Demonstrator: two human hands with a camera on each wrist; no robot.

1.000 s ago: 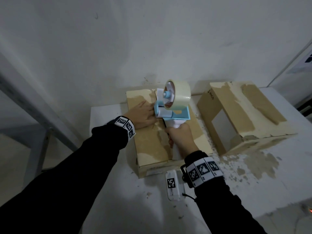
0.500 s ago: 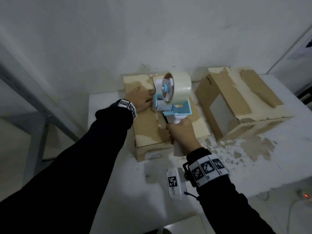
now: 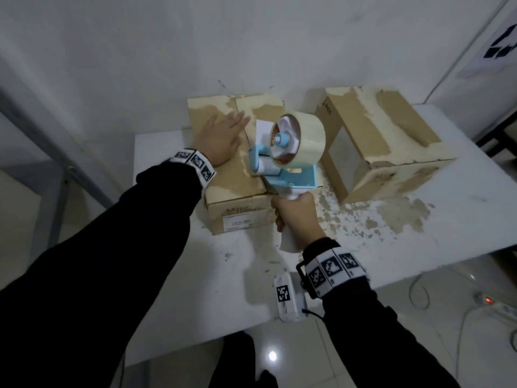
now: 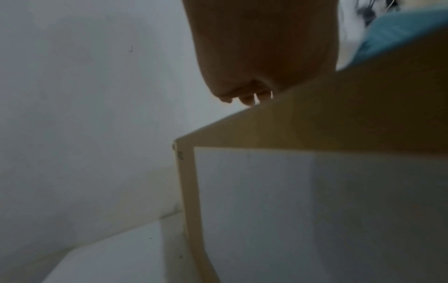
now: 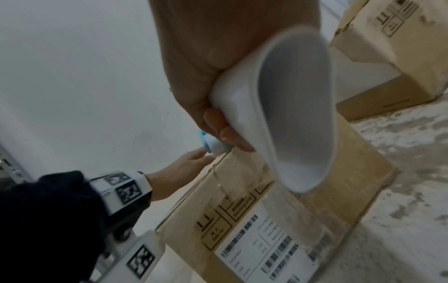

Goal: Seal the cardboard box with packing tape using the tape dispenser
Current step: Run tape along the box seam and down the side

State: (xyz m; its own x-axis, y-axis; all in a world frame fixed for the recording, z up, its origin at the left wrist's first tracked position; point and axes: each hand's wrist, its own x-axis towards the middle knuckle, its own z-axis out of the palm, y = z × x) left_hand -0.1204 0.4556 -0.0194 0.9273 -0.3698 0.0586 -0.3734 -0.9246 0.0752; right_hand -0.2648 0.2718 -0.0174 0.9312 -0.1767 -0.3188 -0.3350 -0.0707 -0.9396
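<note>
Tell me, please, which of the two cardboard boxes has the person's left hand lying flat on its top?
The nearer box, on the table's left: the left hand lies flat on it, beside the tape dispenser. The other box stands untouched.

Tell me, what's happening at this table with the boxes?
A person is taping a cardboard box shut. Their left hand lies flat on its top, steadying it, while their right hand grips the white handle of a blue tape dispenser set against the top. A second box sits alongside on the white table.
</note>
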